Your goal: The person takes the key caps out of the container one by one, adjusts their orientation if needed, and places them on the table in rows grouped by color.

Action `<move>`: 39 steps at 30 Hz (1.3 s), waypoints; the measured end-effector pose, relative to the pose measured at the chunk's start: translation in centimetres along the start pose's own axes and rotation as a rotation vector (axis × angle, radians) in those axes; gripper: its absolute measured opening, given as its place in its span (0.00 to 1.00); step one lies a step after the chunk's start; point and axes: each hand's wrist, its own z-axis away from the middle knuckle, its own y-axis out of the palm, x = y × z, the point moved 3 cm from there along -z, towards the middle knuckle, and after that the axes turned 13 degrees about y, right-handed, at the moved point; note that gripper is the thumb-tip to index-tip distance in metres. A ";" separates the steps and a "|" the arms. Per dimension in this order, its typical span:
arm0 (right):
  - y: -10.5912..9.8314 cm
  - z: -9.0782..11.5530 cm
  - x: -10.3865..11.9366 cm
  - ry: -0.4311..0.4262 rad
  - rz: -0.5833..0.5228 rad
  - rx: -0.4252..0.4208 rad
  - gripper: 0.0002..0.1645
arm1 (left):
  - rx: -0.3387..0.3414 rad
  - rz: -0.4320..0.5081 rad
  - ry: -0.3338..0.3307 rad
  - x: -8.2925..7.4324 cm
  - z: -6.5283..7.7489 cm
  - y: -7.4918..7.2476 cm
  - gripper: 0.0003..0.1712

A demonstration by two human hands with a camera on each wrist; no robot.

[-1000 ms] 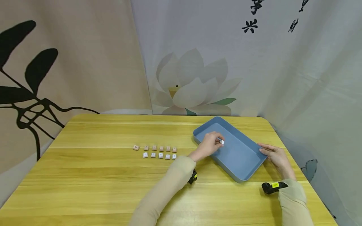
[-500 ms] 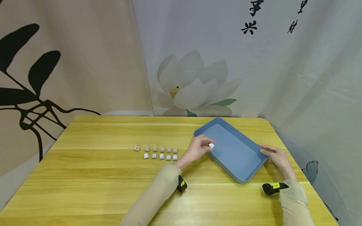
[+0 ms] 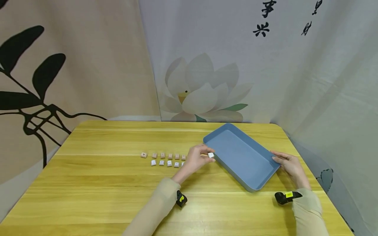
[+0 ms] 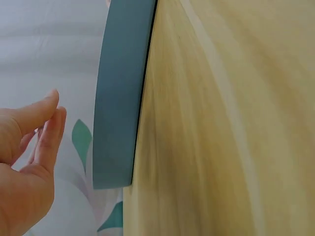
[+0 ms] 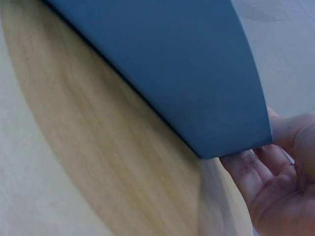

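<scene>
Between the thumb and fingertips of my left hand is a white keycap, held just off the left side of the blue tray. In the left wrist view the same hand hides the keycap, and the tray's outer wall stands beyond the fingertips. My right hand pinches the tray's right rim, thumb over the edge and fingers outside, as the right wrist view shows at the tray's corner. Left of my left hand lie two rows of keycaps, pinkish-brown ones behind and white ones in front.
The tray sits at a slant on the wooden table, near its right side. My left hand and wrist partly cover the right end of the white row. A printed curtain hangs behind the table.
My left hand has drawn back left from over the tray to beside its left wall, carrying the white keycap and turning it. The right hand keeps its hold on the rim.
</scene>
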 end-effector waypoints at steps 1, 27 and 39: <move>0.0 0.0 0.0 0.002 0.004 -0.001 0.29 | -0.012 0.002 0.000 0.0 0.2 -0.2 0.16; -0.2 0.0 -0.2 -0.014 0.000 -0.009 0.24 | -0.240 -0.183 -0.247 2.1 7.8 -13.1 0.13; -0.1 -0.1 0.0 -0.009 0.016 -0.016 0.26 | -0.206 -0.266 -0.319 3.1 10.8 -18.3 0.16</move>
